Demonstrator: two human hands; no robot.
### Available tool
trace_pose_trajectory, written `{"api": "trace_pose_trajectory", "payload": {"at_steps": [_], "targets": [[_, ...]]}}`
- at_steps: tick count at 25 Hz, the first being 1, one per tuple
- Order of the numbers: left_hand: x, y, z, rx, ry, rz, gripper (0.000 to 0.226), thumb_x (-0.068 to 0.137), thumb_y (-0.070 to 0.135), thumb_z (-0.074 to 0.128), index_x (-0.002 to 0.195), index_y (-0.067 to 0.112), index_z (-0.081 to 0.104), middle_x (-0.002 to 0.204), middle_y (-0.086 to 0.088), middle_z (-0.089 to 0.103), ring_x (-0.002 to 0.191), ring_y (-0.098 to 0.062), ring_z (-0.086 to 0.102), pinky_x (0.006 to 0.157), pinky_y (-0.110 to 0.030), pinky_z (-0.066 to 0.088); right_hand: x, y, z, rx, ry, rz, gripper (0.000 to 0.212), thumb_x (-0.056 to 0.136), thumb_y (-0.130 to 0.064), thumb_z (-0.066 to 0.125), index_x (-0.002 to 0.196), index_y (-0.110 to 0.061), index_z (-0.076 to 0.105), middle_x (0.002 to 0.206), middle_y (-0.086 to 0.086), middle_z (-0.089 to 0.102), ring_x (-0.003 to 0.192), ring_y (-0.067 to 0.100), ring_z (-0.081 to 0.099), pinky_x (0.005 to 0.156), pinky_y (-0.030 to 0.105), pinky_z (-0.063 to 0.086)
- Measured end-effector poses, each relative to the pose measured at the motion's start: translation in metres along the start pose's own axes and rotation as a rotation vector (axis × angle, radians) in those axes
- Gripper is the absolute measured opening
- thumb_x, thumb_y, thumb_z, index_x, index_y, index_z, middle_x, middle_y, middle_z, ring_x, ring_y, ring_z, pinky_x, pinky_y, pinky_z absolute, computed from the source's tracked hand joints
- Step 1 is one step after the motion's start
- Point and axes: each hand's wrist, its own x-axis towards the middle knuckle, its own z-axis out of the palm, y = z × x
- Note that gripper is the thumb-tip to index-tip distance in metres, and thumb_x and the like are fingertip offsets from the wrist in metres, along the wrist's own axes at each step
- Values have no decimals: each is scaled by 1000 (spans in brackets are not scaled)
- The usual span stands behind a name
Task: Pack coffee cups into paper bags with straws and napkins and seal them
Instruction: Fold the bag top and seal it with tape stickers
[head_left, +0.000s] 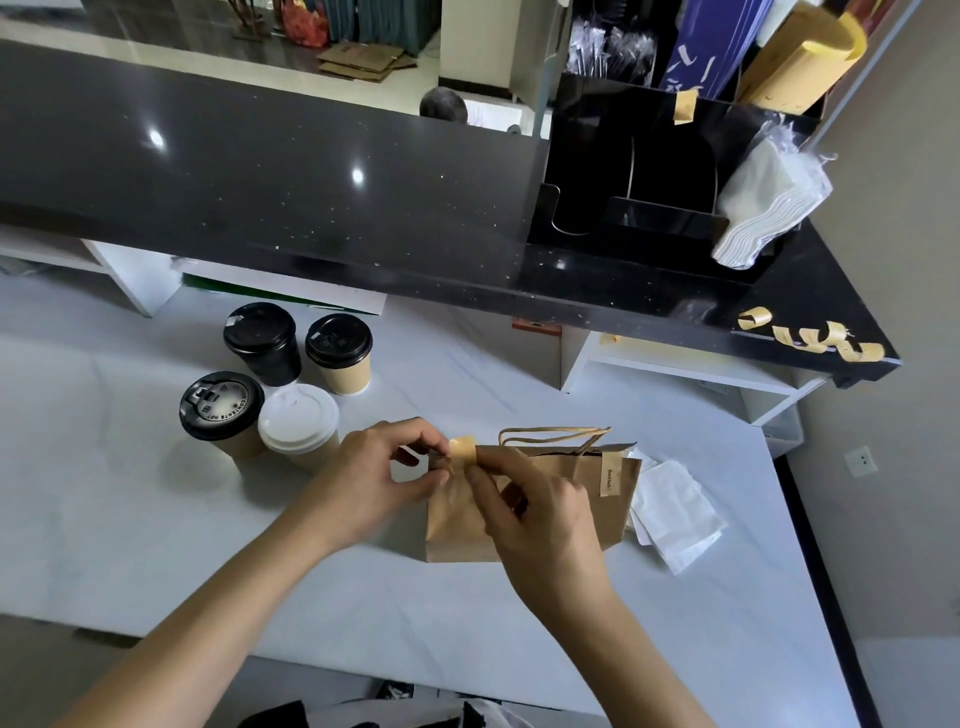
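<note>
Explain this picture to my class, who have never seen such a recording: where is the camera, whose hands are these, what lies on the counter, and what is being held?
There is no machine here. One camera sits on a person's head and looks down, so the two arms reaching in are that person's own. The left hand and right hand together pinch a tan sticker at the top edge of a brown paper bag, which stands on the white counter. Another sticker already sits on the bag's right end. Left of the bag stand four lidded cups. White napkins lie to the bag's right. More napkins sit in a black organiser on the dark shelf behind.
</note>
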Motion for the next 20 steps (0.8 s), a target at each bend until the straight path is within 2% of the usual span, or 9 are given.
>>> {"api": "trace_pose_trajectory", "payload": {"at_steps": [2,4,6,8,11,15,18,20], "targets": [[-1,-2,1,5,11,-4,19,86,18,81,97,30,71,97,13,71,98,-10,68,94,-39,53,5,-2,11,-32,21,-14,13,100,-28,63,107,-34,72,75,-24,61,63,4,57,59,22,45],[-2,-3,2,-9,36,-1,19,86,18,82,99,28,72,97,15,72,97,-8,69,93,-36,54,9,-2,21,-56,30,-11,14,102,-27,63,109,-33,72,92,-20,67,72,3,61,64,30,51],[-3,-4,2,-44,51,2,23,85,16,82,99,33,73,97,18,74,97,-6,70,92,-31,54,11,-1,27,-87,29,0,16,103,-28,61,111,-35,73,103,-17,65,80,7,66,67,36,53],[-4,-4,1,-65,51,2,27,84,16,83,97,36,71,96,18,75,97,-7,71,92,-30,55,11,-1,31,-117,31,3,17,103,-30,62,114,-37,73,101,-15,58,81,10,65,65,39,54],[-5,-7,2,-106,85,12,27,81,14,86,94,28,66,96,13,76,95,-13,72,89,-32,57,13,1,31,-151,52,31,18,102,-30,63,115,-38,73,90,-10,53,72,15,61,59,42,52],[-5,-7,1,-110,83,34,34,81,14,86,99,27,61,97,12,75,98,-14,71,87,-31,56,16,4,26,-147,-22,41,19,103,-27,60,113,-36,73,89,-11,72,75,13,65,65,41,53],[-4,-6,0,-76,51,67,34,83,13,84,103,33,63,98,12,73,100,-15,70,88,-31,55,16,4,24,-115,-42,100,23,102,-28,62,115,-42,74,87,-18,75,73,10,64,69,39,54],[-4,-5,1,-51,37,84,32,85,12,81,104,33,66,100,12,73,102,-14,69,88,-30,54,17,4,24,-76,-74,128,26,102,-28,62,117,-45,74,92,-22,76,76,9,66,74,37,54]]}}
